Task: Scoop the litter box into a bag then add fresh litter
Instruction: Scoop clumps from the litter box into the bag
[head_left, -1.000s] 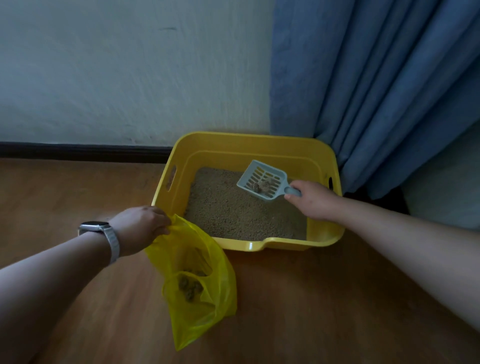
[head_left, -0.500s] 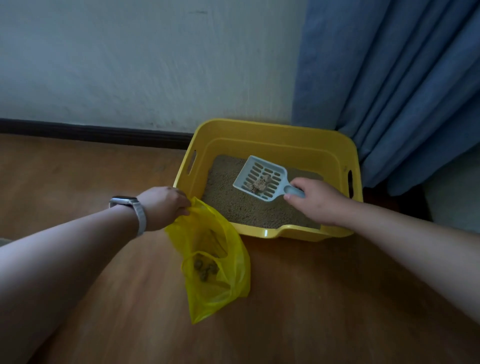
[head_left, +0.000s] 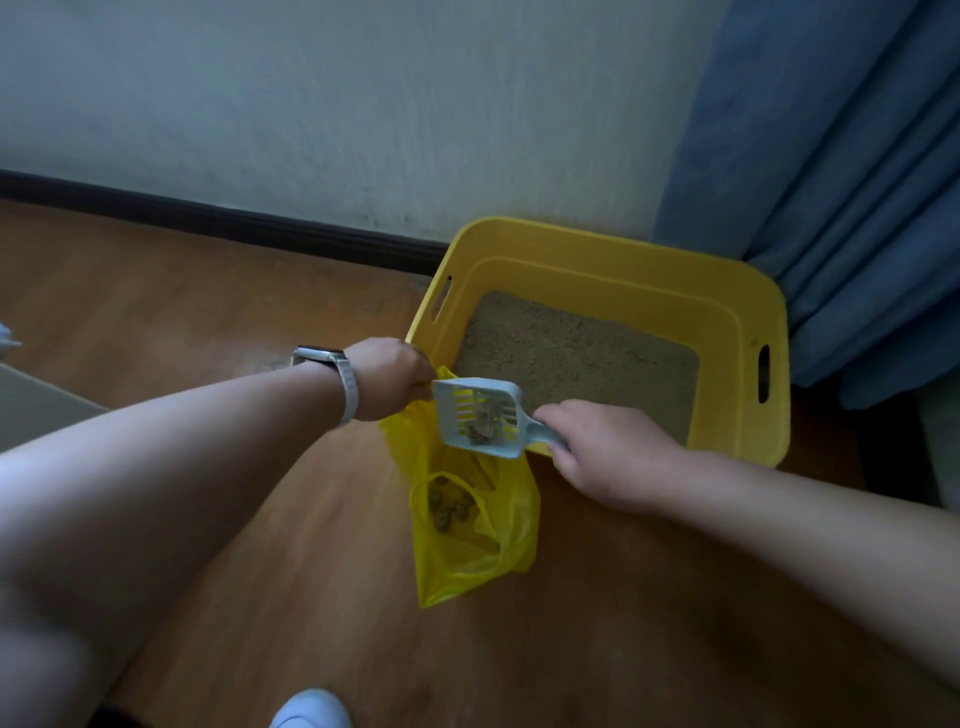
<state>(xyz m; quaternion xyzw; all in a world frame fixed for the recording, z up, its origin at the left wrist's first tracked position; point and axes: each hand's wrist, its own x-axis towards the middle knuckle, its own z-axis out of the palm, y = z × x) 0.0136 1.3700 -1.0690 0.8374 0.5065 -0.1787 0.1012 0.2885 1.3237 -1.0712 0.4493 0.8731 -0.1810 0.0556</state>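
A yellow litter box (head_left: 737, 312) with tan litter (head_left: 571, 353) stands on the wood floor against the wall. My left hand (head_left: 389, 376), a watch on its wrist, grips the top edge of a yellow plastic bag (head_left: 467, 545) beside the box's front left corner. Several clumps lie in the bottom of the bag. My right hand (head_left: 608, 457) holds the handle of a pale blue slotted scoop (head_left: 478, 418). The scoop carries a few clumps and hovers over the bag's open mouth.
A blue curtain (head_left: 841, 182) hangs to the right of the box. A dark baseboard (head_left: 208, 218) runs along the white wall. A white shoe tip (head_left: 311, 709) shows at the bottom edge, and a pale object (head_left: 31, 410) sits at the far left.
My right hand has carried the loaded scoop left and toward me, out of the litter box to above the bag. The camera view has swung left.
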